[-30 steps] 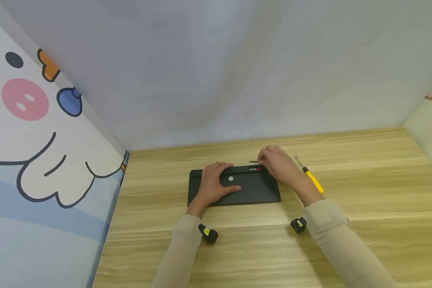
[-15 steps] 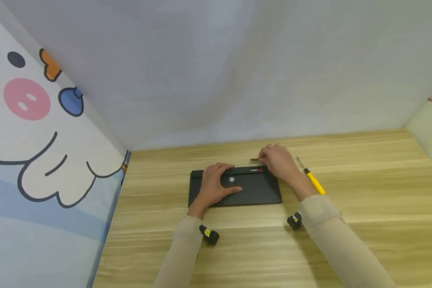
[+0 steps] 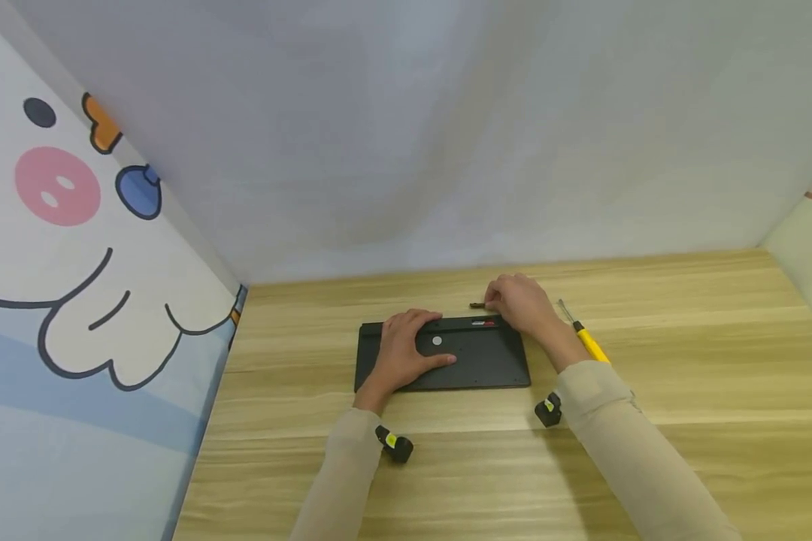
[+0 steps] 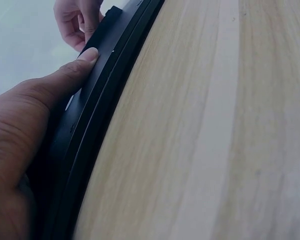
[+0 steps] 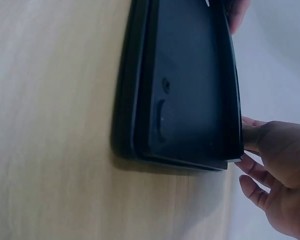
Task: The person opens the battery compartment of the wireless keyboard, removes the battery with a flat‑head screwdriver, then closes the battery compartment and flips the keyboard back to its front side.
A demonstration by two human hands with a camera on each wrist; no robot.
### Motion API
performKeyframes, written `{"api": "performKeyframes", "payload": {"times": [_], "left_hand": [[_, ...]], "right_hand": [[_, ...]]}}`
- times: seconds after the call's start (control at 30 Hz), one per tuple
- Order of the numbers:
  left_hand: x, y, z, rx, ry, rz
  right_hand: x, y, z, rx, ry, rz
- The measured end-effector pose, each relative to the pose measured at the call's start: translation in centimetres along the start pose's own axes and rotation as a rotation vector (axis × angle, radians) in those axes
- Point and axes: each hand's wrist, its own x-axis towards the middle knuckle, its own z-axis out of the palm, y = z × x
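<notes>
A flat black keyboard (image 3: 477,361) appears to lie face down on the wooden table, with a raised ridge along its far side. My left hand (image 3: 402,353) holds its left half, fingers over the far edge and thumb on the underside; in the left wrist view the thumb (image 4: 65,82) lies stretched along the black surface. Beyond the far edge, my right hand (image 3: 521,304) pinches a small dark strip (image 3: 477,306). Close to it, a red-and-white piece (image 3: 483,322) shows in the ridge. The right wrist view has the right hand (image 5: 280,170) at the keyboard's corner; its fingertips are partly hidden.
A screwdriver with a yellow handle (image 3: 592,346) lies right of the keyboard, partly beside the right forearm. Black wrist cameras (image 3: 395,445) sit at both cuffs. A pale wall (image 3: 446,188) rises behind the table, and a cartoon-printed wall (image 3: 74,300) stands at the left.
The right hand and the strip have shifted only slightly, staying just beyond the keyboard's far edge. The right forearm has swung a little to the left. The left hand keeps its hold.
</notes>
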Motion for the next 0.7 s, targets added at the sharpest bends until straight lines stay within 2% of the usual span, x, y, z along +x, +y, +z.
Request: {"api": "performKeyframes", "payload": {"times": [0.2, 0.7], "left_hand": [[0.16, 0.17, 0.19, 0.000, -0.002, 0.008], [0.09, 0.07, 0.34, -0.009, 0.008, 0.011]], "right_hand": [[-0.21, 0.30, 0.06, 0.003, 0.001, 0.022], [-0.56, 0.51, 0.13, 0.025, 0.013, -0.002]]}}
